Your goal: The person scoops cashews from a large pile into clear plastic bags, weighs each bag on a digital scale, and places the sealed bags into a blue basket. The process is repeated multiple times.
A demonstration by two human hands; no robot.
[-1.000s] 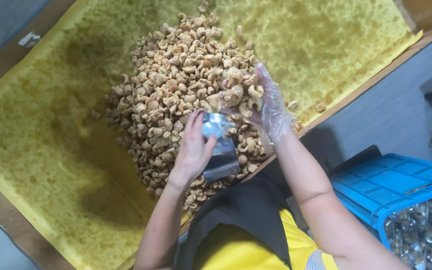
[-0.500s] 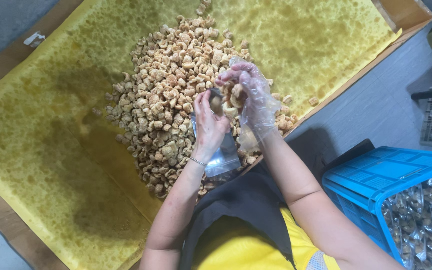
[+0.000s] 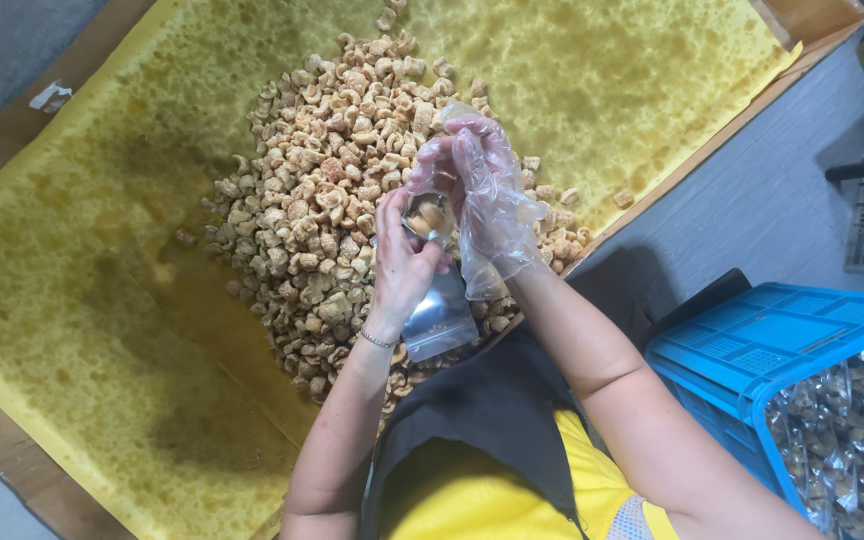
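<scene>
- Left hand (image 3: pixel 404 262): bare, fingers curled round the upper part of a small clear pouch (image 3: pixel 436 305), gripping it with the mouth held open and facing up. Thin bracelet (image 3: pixel 377 340) at the wrist.
- Right hand (image 3: pixel 480 190): in a loose clear plastic glove (image 3: pixel 497 235), fingers bent and bunched together over the pouch mouth, tips right at the opening. Can't tell whether it pinches any pieces; the glove hides the fingertips.
- Pouch: sits between the two hands, above the near edge of the pile; a few tan pieces show inside the mouth, lower end hangs below the left palm.
- Arms: both forearms reach forward from the bottom of the frame, left one steep and nearly straight, right one angled in from the right, wrists close together.
- Pile of snack pieces (image 3: pixel 337 180): tan, puffy, irregular chunks, far too many to count, heaped in the middle of a yellow oil-stained paper sheet (image 3: pixel 102 300).
- Paper lines one shallow wooden tray (image 3: pixel 822 30).
- One blue plastic crate (image 3: pixel 752 345) at the lower right, holding filled pouches (image 3: pixel 842 420), several, exact number unclear.
- Counts: two hands, one glove, one pouch in hand, one crate.
- Person wears a yellow top (image 3: pixel 472 490) with a dark apron (image 3: pixel 482 400).
</scene>
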